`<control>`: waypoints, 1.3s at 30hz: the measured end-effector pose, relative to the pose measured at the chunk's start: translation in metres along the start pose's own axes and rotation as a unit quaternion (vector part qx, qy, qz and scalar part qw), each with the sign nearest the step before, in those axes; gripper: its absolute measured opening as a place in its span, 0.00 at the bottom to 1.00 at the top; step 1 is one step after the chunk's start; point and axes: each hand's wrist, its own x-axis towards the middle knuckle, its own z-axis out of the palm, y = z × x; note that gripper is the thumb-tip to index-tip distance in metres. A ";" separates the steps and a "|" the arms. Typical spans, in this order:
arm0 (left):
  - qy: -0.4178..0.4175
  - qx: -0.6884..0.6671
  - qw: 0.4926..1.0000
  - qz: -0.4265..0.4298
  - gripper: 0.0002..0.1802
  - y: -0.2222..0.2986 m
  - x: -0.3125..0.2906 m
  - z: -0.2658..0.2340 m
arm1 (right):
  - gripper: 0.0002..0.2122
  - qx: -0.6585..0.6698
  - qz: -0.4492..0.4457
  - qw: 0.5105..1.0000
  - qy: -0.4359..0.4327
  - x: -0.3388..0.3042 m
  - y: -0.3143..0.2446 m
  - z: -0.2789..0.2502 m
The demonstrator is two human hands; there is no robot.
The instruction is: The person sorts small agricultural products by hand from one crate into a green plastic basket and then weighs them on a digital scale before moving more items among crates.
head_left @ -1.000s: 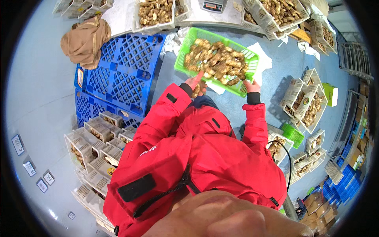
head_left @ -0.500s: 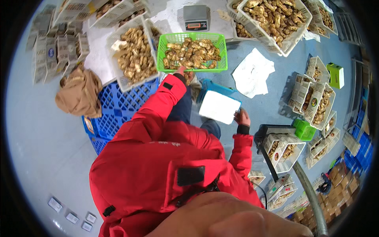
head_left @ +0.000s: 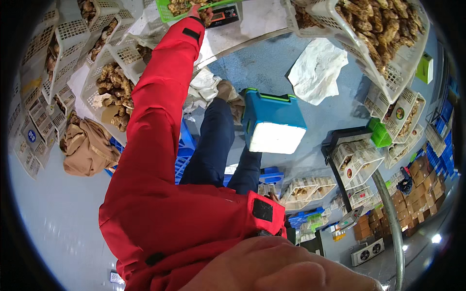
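Note:
At the top edge, my left hand (head_left: 195, 10) is closed on the near rim of a green plastic basket (head_left: 166, 15). The basket holds brown mushrooms (head_left: 178, 6) and is partly cut off by the picture's edge. It overlaps a digital scale (head_left: 224, 15); whether it rests on it, I cannot tell. A brown lump (head_left: 207, 17), perhaps a mushroom, shows right by my left fingers. My right hand (head_left: 275, 197) is mostly hidden behind my red jacket; only a small part shows, and its fingers are unclear.
White crates of mushrooms (head_left: 383, 29) stand at upper right, and more crates (head_left: 107, 92) at left. A blue box with a white side (head_left: 274, 121) stands beside my legs. White sheeting (head_left: 318, 72) lies on the floor. A brown cloth (head_left: 90, 148) hangs at left; a metal pole (head_left: 388, 213) rises at right.
My left arm has stretched out, and the green basket has moved away from me and over to the scale. My right hand has left the blue box and dropped back behind my jacket. The view has shifted.

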 end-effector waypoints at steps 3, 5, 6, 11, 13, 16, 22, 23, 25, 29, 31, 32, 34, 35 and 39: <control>0.015 0.125 0.992 0.022 0.23 -0.025 0.003 -0.005 | 0.10 -0.149 -0.038 0.982 0.114 0.009 0.021 0.059; -0.137 0.030 0.986 -0.091 0.23 -0.043 -0.019 -0.016 | 0.11 -0.197 -0.028 0.968 0.152 0.011 0.020 0.093; -0.163 0.001 0.978 -0.131 0.23 -0.052 -0.035 -0.025 | 0.11 -0.222 -0.022 0.960 0.170 0.011 0.013 0.109; 0.091 0.094 0.981 -0.146 0.22 -0.132 -0.165 -0.043 | 0.15 -0.233 -0.043 0.955 0.178 0.027 -0.011 0.153; -0.071 -0.011 0.969 -0.236 0.20 -0.149 -0.186 -0.082 | 0.14 -0.209 -0.061 0.967 0.135 0.026 -0.016 0.153; 0.168 -0.003 0.965 -0.201 0.18 -0.163 -0.224 -0.080 | 0.13 -0.223 -0.079 0.967 0.097 0.029 -0.019 0.157; 0.178 0.039 0.961 -0.210 0.21 -0.151 -0.227 -0.070 | 0.15 -0.226 -0.091 0.965 0.096 0.032 -0.021 0.166; 0.178 0.047 0.964 -0.193 0.19 -0.148 -0.225 -0.070 | 0.15 -0.234 -0.091 0.964 0.088 0.029 -0.020 0.170; 0.216 0.017 0.955 -0.201 0.18 -0.139 -0.220 -0.055 | 0.15 -0.248 -0.093 0.961 0.075 0.027 -0.022 0.170; 0.189 0.032 0.964 -0.186 0.17 -0.132 -0.211 -0.056 | 0.15 -0.255 -0.089 0.959 0.083 0.027 -0.021 0.174; 0.187 -0.007 0.963 -0.196 0.16 -0.128 -0.207 -0.057 | 0.15 -0.260 -0.106 0.956 0.086 0.024 -0.018 0.176; 0.179 -0.014 0.964 -0.196 0.16 -0.129 -0.203 -0.064 | 0.15 -0.251 -0.105 0.959 0.075 0.024 -0.017 0.178; 0.177 -0.027 0.962 -0.206 0.15 -0.129 -0.202 -0.066 | 0.14 -0.233 -0.104 0.966 0.055 0.024 -0.016 0.177; 0.176 -0.034 0.961 -0.211 0.15 -0.129 -0.201 -0.067 | 0.14 -0.230 -0.103 0.966 0.059 0.025 -0.016 0.177; 0.175 -0.007 0.967 -0.188 0.15 -0.129 -0.199 -0.065 | 0.13 -0.226 -0.094 0.965 0.090 0.027 -0.015 0.182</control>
